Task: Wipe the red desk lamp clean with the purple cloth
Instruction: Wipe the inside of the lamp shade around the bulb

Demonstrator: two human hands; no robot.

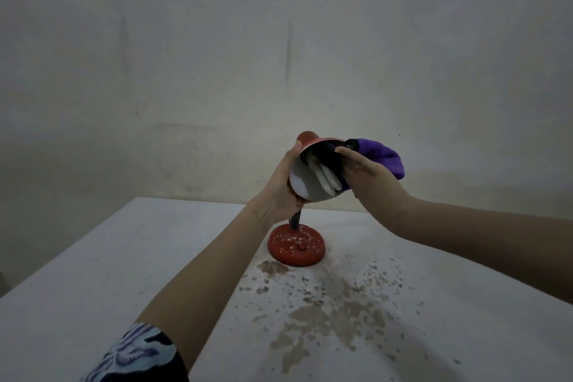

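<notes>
Red painted metal, probably light and rigid: in the head view, the red desk lamp [296,246] is standing on the desk [124,273]. Left hand [283,186] is gripping the upturned shade [310,138]; right hand [366,174] is pinching the soft purple cloth [383,158] over its rim. The bulb [325,178] is likely fragile.

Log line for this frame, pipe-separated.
phase: shade wipe | left hand: grips lamp shade | right hand: holds purple cloth at shade rim | lamp base: speckled, on table
</notes>
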